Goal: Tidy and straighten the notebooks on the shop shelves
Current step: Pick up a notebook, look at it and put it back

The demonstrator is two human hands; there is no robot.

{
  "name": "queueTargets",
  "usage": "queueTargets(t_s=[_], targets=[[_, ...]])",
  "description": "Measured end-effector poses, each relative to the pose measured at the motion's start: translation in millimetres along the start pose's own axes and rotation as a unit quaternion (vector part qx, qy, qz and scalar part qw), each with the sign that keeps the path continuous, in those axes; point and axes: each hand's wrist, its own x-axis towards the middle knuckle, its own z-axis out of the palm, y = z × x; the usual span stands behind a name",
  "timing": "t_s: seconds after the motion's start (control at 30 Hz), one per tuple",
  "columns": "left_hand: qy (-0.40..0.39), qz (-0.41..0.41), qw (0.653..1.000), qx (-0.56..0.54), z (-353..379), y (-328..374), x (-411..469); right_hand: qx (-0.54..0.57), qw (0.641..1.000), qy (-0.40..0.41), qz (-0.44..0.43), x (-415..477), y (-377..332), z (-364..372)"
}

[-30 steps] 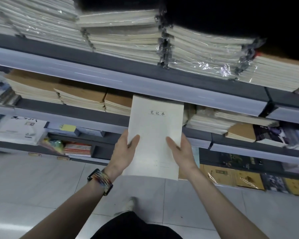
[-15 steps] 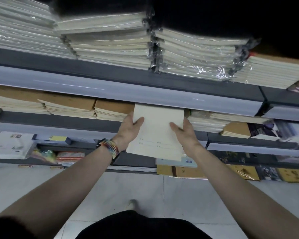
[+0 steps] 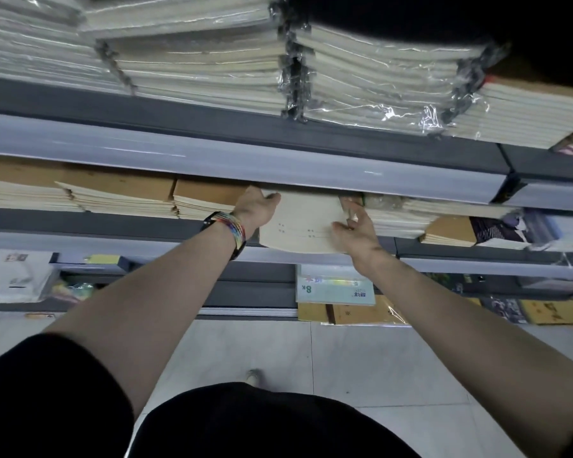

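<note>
A cream notebook (image 3: 303, 223) lies partly pushed into the middle shelf, its far end hidden under the upper shelf's edge strip (image 3: 245, 160). My left hand (image 3: 257, 208) holds its left edge, thumb on top of the cover. My right hand (image 3: 354, 228) grips its right edge, fingers curled around the side. Brown-covered notebook stacks (image 3: 119, 193) sit to the left on the same shelf, and pale stacks (image 3: 411, 216) to the right.
Plastic-wrapped notebook piles (image 3: 212, 61) fill the top shelf. A brown notebook and dark-patterned ones (image 3: 497, 229) lie at the right of the middle shelf. Lower shelves hold a green 8K pad (image 3: 334, 285), yellow-brown packs (image 3: 354, 314) and white packets (image 3: 10, 276). Grey floor tiles (image 3: 344, 365) lie below.
Both hands have carried the cream notebook up and forward, from held out in front of the shelves to sliding into the middle shelf; its printed title end is now hidden under the shelf above.
</note>
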Motion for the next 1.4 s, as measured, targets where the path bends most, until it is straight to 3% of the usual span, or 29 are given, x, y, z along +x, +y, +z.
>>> queueTargets(t_s=[0.27, 0.4, 0.5, 0.63, 0.93, 1.17, 1.4], targets=[[-0.032, 0.071, 0.996, 0.032, 13.4, -24.2, -9.4, 0.019, 0.998, 0.058, -0.005, 16.8, 4.4, 7.7], [-0.07, 0.101, 0.991, 0.058, 12.5, -34.1, -15.0, -0.022, 1.0, -0.021, 0.003, 8.2, -2.3, -3.8], [-0.08, 0.143, 0.982, 0.098, 10.1, -35.2, -14.6, -0.141, 0.983, -0.117, -0.02, 1.9, -3.6, -11.1], [-0.072, 0.145, 0.977, 0.142, 9.2, -32.3, -11.8, -0.326, 0.935, -0.132, -0.049, 10.8, 1.1, -8.9], [0.002, 0.145, 0.967, 0.208, 8.9, -31.2, -3.1, -0.328, 0.925, 0.018, -0.192, 25.7, 0.5, -1.5], [0.089, 0.137, 0.954, 0.251, 5.2, -30.5, 0.5, -0.395, 0.905, 0.059, -0.147, 36.2, -3.3, 9.4], [0.09, 0.11, 0.946, 0.29, 5.2, -29.8, -0.5, -0.452, 0.88, 0.107, -0.101, 38.4, -12.2, 20.0]])
